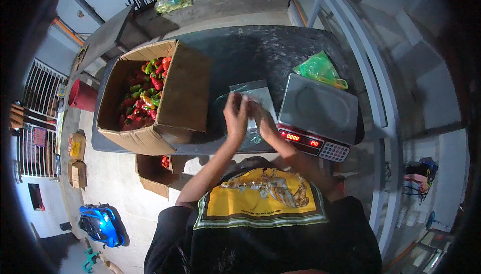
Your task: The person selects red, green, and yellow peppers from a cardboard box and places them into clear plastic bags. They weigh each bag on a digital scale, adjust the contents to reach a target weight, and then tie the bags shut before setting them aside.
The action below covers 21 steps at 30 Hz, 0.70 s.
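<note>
My left hand (236,115) and my right hand (263,120) are close together, fingertips nearly meeting, above clear plastic bags (263,91) on the dark table (233,56). Blur hides whether a bag's thin film is pinched between the fingers. To the right of my hands is a digital weighing scale (319,105) with a bare metal platform and a lit red display. A large cardboard box (184,86) stands to the left, holding many red and green peppers (144,93).
A green plastic bag (319,69) lies behind the scale. Below the table's near edge sits another open cardboard box (154,176) with some red produce. A red bucket (82,95) stands left of the table. Grey metal posts (389,150) rise on the right.
</note>
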{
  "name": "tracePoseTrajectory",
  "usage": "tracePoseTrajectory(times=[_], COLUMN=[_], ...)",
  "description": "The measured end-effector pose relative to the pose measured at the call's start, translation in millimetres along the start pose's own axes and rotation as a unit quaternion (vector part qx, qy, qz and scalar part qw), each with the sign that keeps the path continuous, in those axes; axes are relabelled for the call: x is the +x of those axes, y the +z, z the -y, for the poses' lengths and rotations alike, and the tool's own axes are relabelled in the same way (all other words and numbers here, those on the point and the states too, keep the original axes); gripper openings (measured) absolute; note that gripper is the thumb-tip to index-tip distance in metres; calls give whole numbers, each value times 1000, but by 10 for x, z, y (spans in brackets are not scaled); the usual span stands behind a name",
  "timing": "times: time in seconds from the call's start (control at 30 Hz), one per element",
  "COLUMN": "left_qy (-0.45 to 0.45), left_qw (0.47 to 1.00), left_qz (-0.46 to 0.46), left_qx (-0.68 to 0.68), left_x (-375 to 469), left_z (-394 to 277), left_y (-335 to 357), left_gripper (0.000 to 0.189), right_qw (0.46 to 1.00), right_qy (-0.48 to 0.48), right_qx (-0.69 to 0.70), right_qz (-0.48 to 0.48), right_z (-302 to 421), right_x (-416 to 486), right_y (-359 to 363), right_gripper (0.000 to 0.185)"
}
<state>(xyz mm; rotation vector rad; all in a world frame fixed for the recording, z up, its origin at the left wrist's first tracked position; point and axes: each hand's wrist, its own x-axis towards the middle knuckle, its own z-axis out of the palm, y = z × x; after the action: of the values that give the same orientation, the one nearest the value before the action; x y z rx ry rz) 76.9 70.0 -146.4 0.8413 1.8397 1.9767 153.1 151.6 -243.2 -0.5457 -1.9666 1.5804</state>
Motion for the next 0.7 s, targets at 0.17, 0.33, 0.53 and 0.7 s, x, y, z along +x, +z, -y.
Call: tracePoseTrajectory(times=[0.17,0.33,0.53,0.7], left_qy=[-51,-30,-17,22], left_qw=[994,996,994,986], left_qz=[-41,-18,55,147], left_qx=[-92,-85,-90,-78], left_x=[556,804,981,1064], left_z=[-223,-231,-443,-647], left_y=[-544,-739,-1025,-980], left_gripper=[11,12,12,12], right_qw=[817,710,811,896], right_qy=[-206,-223,-265,-225], right_qx=[-527,-659,-521,-381], right_qz=[111,109,34,-35], right_z=[1251,1699,2109,2348], right_x=[380,864,1035,1146], right_y=[-374,-329,-216,-255], right_gripper=[21,13,9,10])
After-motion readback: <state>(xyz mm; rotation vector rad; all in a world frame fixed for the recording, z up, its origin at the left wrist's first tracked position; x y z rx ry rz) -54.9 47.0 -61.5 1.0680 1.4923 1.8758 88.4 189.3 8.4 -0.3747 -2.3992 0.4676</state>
